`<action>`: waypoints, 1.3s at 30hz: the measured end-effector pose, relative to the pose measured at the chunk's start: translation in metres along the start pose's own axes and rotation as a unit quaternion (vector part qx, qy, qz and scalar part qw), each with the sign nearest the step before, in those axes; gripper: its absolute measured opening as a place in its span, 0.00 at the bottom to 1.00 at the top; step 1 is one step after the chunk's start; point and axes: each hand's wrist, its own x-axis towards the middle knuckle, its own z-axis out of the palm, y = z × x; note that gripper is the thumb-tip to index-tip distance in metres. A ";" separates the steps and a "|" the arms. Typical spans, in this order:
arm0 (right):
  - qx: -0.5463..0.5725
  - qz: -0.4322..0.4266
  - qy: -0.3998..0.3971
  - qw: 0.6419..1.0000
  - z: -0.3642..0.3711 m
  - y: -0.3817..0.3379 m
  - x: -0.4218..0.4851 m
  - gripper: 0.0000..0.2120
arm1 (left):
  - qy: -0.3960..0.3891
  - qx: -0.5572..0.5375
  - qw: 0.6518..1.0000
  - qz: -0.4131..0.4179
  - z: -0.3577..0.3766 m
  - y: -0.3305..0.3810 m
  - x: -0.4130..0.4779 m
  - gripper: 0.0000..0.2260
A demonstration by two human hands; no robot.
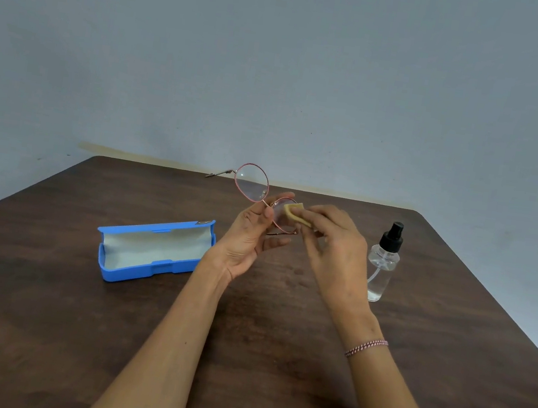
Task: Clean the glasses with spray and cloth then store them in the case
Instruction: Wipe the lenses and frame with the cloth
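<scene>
Above the dark wooden bench (70, 331), the left hand (249, 235) pinches the thin pink metal-rimmed glasses (252, 182) at the bridge; the right hand (332, 237) presses a small yellow cloth (296, 211) on one lens. Light, fragile, probably best held by the frame.

lens: one lens of your glasses (252, 182) sits mostly behind the cloth (295, 211) and your right hand (334, 244)
cloth: only a corner shows past your fingers (317, 216)
case (133, 271): lid-corner mark (202, 222) is too small to read
forearms (168, 345): cut off at the bottom edge
</scene>
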 end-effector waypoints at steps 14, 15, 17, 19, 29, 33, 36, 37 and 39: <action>0.024 0.004 0.000 1.000 0.001 -0.002 -0.001 0.11 | -0.047 -0.051 0.997 0.018 -0.001 0.000 -0.001 0.33; 0.025 0.008 0.009 1.000 0.001 -0.003 0.000 0.12 | -0.051 -0.048 0.997 0.015 0.001 -0.001 0.000 0.31; 0.040 -0.003 0.009 0.999 0.001 -0.006 0.000 0.13 | -0.048 -0.036 0.998 0.011 0.002 -0.003 0.000 0.27; 0.055 -0.031 -0.012 0.998 0.002 -0.009 -0.001 0.14 | -0.044 -0.038 0.998 0.013 0.001 -0.003 0.000 0.25; 0.035 0.008 0.020 0.999 -0.002 -0.003 0.001 0.13 | -0.068 -0.047 0.997 0.008 0.000 -0.003 0.001 0.25; 0.067 -0.036 -0.011 0.997 -0.002 -0.007 0.000 0.16 | -0.055 -0.045 0.997 0.022 -0.001 -0.005 0.002 0.25; 0.095 -0.070 -0.073 0.990 -0.002 -0.006 0.000 0.16 | -0.042 -0.052 0.997 0.040 -0.006 -0.002 0.001 0.26; 0.092 -0.071 -0.080 0.990 -0.003 -0.003 0.000 0.15 | -0.038 -0.054 0.997 0.044 -0.006 0.000 0.000 0.27; 0.069 -0.065 -0.074 0.993 -0.002 0.002 0.001 0.12 | -0.030 -0.056 0.997 0.045 -0.006 0.001 0.000 0.33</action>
